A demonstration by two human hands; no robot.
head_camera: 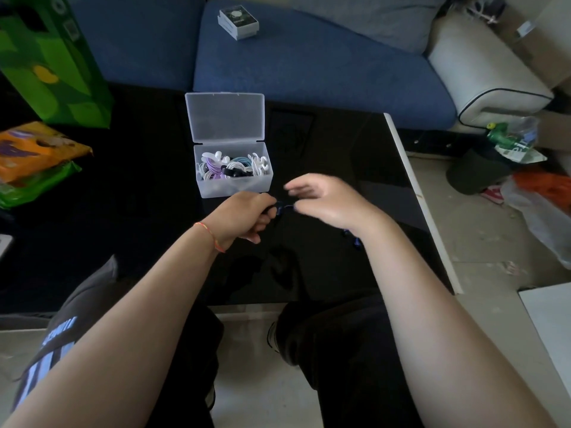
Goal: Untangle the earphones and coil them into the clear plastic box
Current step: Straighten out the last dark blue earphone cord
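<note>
— Where's the cord they're working on?

— Strung between the two hands, just above the black table (340, 143), near its front edge. It's a dark blue earphone cable (285, 207) — hard to pick out against the glossy top. The left hand (244, 216) is clenched around one end of it, probably a small bundle, though I can't tell how much is wound there. The right hand (324, 199) sits just beside it, fingers loosely spread and blurred; its lower fingertips seem to meet the cable, but whether they actually pinch it I can't tell.

— And the rest of the cable?

— A bit of blue (355, 240) shows past the right wrist, lying toward the table's right edge. So the long axis runs roughly left to right, from the left fist out under the right hand.

— The box?

— The clear plastic box (234, 186) stands lid-up right behind the hands, toward the table's far edge, already holding coiled earphones (231, 166) in white, purple and blue. The left hand is the nearer one — nearly touching its front wall.

— So the drop-in falls to the left?

— I'd judge so: a short lift forward once the coil is finished.
</note>
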